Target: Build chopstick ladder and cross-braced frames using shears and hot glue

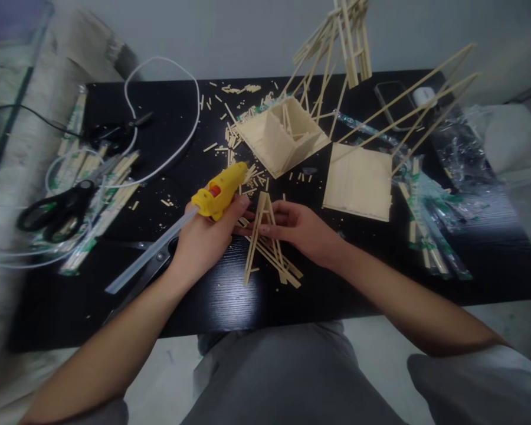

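Note:
My left hand point(206, 239) is closed around a yellow hot glue gun point(223, 189). Its nozzle points away to the upper right, and a long clear glue stick point(153, 248) juts from its back. The fingers on the handle are mostly hidden. My right hand point(303, 229) grips a small A-shaped frame of thin wooden sticks point(262, 208) near its narrow top, with the thumb on the near side. The frame's legs spread towards me above the black table point(230, 304). Several loose sticks point(272, 254) lie beneath and beside it.
Behind my hands stands a wooden stick structure point(287, 139) on a square base. A second square panel with tall sticks point(358, 180) is to its right. Scissors point(64, 209) and wrapped sticks lie left, more packets point(433, 218) right. A white cable point(198, 106) loops behind; stick scraps are scattered about.

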Motion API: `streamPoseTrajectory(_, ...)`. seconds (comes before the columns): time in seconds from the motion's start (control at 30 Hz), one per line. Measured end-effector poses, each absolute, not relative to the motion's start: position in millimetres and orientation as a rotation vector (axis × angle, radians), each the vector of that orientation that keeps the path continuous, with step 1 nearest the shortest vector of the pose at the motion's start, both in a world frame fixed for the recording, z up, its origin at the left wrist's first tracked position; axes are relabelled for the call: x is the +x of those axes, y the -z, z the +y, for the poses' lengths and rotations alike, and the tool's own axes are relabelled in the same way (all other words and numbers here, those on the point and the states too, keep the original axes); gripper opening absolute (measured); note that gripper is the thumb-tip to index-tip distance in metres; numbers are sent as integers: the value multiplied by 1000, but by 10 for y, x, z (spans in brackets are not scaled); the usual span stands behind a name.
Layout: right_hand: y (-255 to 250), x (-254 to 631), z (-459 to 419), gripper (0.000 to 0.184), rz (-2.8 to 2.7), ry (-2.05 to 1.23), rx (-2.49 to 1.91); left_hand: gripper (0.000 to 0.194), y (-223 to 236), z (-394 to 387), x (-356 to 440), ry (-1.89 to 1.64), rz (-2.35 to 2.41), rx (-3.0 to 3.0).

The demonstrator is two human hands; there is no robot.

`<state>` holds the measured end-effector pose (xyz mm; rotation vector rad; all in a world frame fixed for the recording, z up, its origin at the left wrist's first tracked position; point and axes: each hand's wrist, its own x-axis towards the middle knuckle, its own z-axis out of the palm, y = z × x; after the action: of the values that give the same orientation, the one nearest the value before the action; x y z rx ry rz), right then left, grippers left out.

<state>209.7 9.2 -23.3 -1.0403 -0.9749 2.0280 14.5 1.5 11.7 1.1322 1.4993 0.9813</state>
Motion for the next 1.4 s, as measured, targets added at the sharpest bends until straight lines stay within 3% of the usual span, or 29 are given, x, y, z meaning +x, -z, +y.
streamPoseTrajectory(0.27, 258, 2066, 82, 40, -886, -2000, -1038, 26, -58, 53, 123, -937, 1529, 1258)
streamPoseTrajectory(0.67, 194, 2065, 29, 22, -1005, -1967, -1031, 25, 5, 62, 152, -943, 1541, 1262)
streamPoseTrajectory(1.03, 211, 2116, 23, 25, -1132, -1945, -1020, 20, -122, 46, 247, -971, 1503, 1110)
streamPoseTrajectory(1.4, 1, 2312, -128, 34, -1656, -1568, -1176, 22, -83, 51, 220, -943, 1509, 1087)
